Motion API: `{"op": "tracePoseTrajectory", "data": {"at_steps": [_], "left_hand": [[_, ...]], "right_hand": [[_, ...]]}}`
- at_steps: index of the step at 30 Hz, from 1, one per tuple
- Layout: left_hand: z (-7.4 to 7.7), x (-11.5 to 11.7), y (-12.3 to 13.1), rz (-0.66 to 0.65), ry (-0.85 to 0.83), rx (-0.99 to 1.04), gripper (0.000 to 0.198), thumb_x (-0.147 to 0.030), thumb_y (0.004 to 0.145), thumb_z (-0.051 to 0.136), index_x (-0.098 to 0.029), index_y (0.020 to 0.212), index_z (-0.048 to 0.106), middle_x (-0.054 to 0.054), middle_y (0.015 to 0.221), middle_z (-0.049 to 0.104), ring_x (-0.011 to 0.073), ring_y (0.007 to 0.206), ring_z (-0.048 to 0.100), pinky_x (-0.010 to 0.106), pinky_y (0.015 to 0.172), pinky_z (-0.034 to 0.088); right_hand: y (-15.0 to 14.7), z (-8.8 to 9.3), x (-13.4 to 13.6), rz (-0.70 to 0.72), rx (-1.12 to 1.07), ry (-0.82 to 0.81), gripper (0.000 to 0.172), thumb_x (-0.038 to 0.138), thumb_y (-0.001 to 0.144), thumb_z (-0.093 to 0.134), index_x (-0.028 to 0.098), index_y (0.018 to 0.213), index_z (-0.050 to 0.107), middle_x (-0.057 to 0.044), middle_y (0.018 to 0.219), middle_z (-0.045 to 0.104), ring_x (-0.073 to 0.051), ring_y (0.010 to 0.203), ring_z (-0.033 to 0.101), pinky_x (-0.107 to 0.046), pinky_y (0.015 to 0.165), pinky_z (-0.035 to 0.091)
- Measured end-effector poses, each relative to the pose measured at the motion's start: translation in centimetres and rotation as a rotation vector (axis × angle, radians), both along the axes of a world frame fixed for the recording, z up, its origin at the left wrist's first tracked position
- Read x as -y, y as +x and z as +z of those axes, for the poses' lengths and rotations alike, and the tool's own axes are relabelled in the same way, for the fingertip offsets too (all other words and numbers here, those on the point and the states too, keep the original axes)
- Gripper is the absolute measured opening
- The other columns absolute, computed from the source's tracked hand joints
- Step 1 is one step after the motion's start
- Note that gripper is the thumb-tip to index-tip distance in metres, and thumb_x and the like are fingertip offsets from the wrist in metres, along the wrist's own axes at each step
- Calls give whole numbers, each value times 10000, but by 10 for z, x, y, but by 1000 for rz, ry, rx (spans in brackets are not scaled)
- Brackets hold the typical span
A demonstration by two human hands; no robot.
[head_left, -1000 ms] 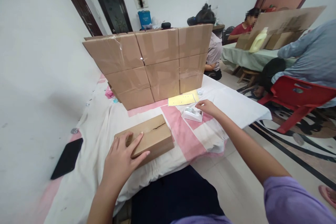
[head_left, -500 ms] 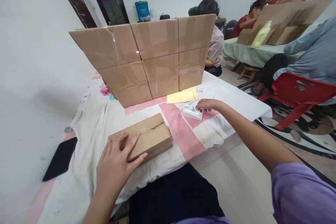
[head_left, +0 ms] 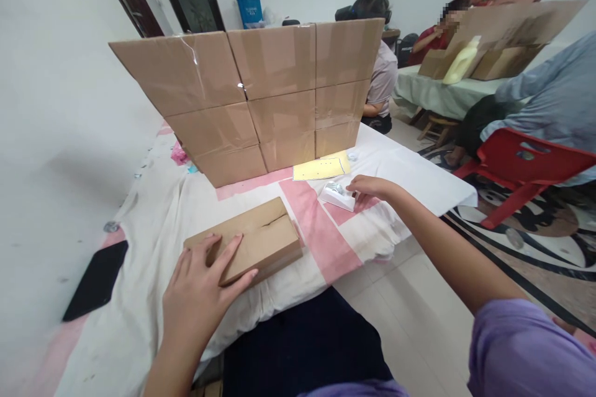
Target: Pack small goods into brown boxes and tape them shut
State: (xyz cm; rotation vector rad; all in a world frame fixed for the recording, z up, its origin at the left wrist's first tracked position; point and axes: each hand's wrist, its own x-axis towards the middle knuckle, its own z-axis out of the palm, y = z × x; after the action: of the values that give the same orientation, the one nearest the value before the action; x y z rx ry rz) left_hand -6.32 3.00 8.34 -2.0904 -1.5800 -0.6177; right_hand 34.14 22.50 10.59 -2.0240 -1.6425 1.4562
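Observation:
My left hand (head_left: 205, 282) lies with its fingers spread on the left end of a closed brown cardboard box (head_left: 261, 232), the thumb along its near side. Farther right, my right hand (head_left: 370, 187) is at the right edge of a small white open tray (head_left: 339, 198) with something shiny, maybe clear plastic, inside. Its fingertips are bent together, and what they hold, if anything, is too small to make out. Just behind the tray lies a yellow sheet (head_left: 319, 169) with a drawn outline and dots.
A tall taped cardboard panel (head_left: 279, 99) stands across the back of the cloth-covered table (head_left: 153, 260). A black phone-like slab (head_left: 97, 279) lies at the left edge. Other people sit beyond the panel and at a second table (head_left: 428, 90), near a red chair (head_left: 535, 158).
The view has shifted slightly, so most things sit a little further left. Both hands keep nearly the same places, at the box and at the tray.

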Motion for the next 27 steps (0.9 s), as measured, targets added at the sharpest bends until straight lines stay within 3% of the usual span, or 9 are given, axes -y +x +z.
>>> {"op": "tracePoseTrajectory", "data": {"at_steps": [5, 11, 16, 24, 27], "left_hand": [[0, 0, 2, -5, 11, -16, 593, -633, 893, 573, -268, 1356, 630, 155, 1258, 579, 342, 1061, 598, 512, 944, 517], [1, -1, 3, 0, 3, -21, 606, -646, 896, 554, -261, 1358, 626, 157, 1259, 572, 348, 1072, 593, 512, 946, 516], [1, -1, 3, 3, 13, -22, 594, -619, 901, 567, -241, 1354, 633, 169, 1251, 574, 354, 1076, 593, 515, 940, 518], [2, 0, 4, 22, 0, -27, 596, -625, 906, 560, -254, 1366, 627, 158, 1260, 577, 338, 1086, 589, 503, 969, 505], [3, 0, 5, 31, 5, -50, 578, -605, 912, 565, -244, 1358, 633, 156, 1257, 578, 331, 1081, 590, 485, 958, 508]], "right_hand": [[1, -2, 0, -7, 89, 52, 146, 249, 937, 584, 105, 948, 602, -92, 605, 692, -196, 519, 683, -266, 512, 525], [-9, 8, -7, -14, 220, 215, 39, 126, 805, 678, 114, 819, 643, -53, 539, 641, -137, 433, 532, -256, 474, 388], [-7, 7, -3, -62, 122, 242, 227, 61, 798, 615, 168, 994, 574, -4, 616, 673, -91, 400, 457, -228, 437, 299], [9, -2, 14, -134, -4, 282, 136, 105, 866, 529, 188, 973, 519, 32, 578, 607, -73, 393, 399, -216, 426, 266], [14, -5, 15, -111, -6, 293, 26, 176, 874, 560, 171, 850, 571, 31, 572, 547, -71, 426, 399, -221, 433, 268]]}}
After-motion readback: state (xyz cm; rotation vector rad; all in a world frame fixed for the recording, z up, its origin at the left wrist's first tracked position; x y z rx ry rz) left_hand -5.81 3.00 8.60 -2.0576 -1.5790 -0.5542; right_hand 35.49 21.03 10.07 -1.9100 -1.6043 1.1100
